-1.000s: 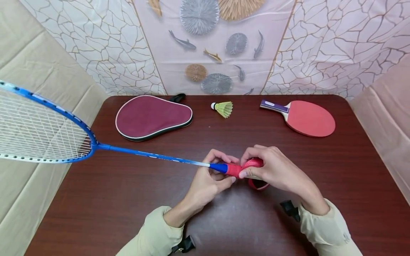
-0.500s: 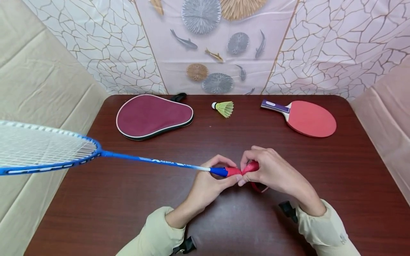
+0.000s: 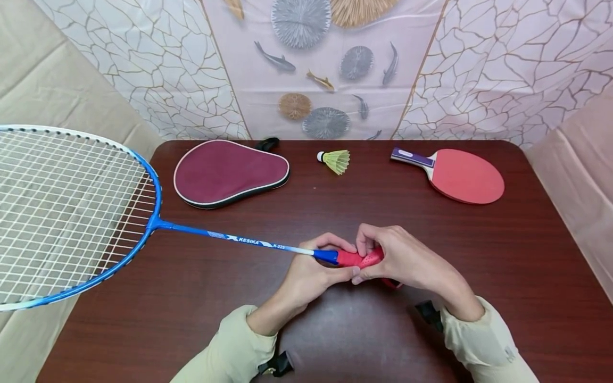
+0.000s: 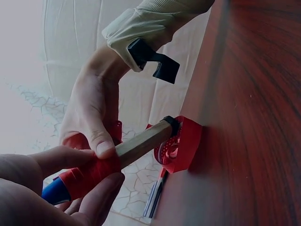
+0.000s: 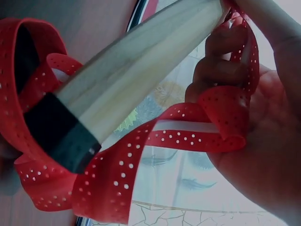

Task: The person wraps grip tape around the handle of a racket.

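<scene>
A blue and white badminton racket [image 3: 249, 242] reaches left from the hands, its strung head partly outside the head view. My left hand [image 3: 306, 279] holds it at the top of the handle, thumb and fingers round the part covered in red tape. My right hand [image 3: 412, 258] pinches the red perforated grip tape [image 5: 124, 169] against the handle, close to the left fingertips. Below the wrapped part the wooden handle [image 4: 143, 143] is bare, with a black end cap [image 5: 63, 132]. Loose tape hangs in loops around that end; in the left wrist view it touches or nearly touches the table.
Along the back of the brown table [image 3: 167, 308] lie a maroon paddle case [image 3: 230, 173], a yellow shuttlecock [image 3: 334, 160] and a red table tennis paddle [image 3: 466, 175]. Patterned cloth [image 3: 325, 69] hangs behind. Pale fabric walls flank both sides.
The racket has turned about its shaft: its head went from slanted to nearly edge-on, and now shows its strings broadly. The right hand has shifted slightly left with the tape.
</scene>
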`<state>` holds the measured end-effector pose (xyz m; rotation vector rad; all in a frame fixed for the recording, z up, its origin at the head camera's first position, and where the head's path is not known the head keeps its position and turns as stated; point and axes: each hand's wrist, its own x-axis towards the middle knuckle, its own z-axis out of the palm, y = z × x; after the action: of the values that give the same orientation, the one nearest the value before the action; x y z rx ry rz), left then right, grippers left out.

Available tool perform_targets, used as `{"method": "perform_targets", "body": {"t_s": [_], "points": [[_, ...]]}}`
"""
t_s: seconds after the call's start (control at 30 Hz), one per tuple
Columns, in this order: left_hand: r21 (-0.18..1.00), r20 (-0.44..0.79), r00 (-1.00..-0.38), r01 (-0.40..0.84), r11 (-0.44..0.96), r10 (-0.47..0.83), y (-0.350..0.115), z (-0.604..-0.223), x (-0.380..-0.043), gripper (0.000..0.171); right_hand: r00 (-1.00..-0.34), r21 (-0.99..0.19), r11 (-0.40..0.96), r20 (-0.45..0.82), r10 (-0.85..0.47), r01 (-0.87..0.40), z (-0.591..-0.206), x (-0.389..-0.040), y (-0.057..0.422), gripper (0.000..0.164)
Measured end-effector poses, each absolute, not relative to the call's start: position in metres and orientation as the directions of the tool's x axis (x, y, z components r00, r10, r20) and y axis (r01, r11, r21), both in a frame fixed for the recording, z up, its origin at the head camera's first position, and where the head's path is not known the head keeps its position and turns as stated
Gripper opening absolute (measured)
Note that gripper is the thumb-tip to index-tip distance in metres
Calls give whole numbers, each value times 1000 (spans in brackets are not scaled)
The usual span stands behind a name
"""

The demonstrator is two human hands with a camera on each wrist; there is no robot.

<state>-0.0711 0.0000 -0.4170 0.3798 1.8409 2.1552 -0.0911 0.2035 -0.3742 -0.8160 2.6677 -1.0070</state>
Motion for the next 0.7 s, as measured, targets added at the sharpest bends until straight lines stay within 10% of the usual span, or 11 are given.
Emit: {"method": "perform_targets", "body": {"t_s": [0.7], "points": [[987,9,-923,-54,-154,384,0,-418,-71,35,-781,-681,577,-11,-624,-451,-361,-90,229,19]]}}
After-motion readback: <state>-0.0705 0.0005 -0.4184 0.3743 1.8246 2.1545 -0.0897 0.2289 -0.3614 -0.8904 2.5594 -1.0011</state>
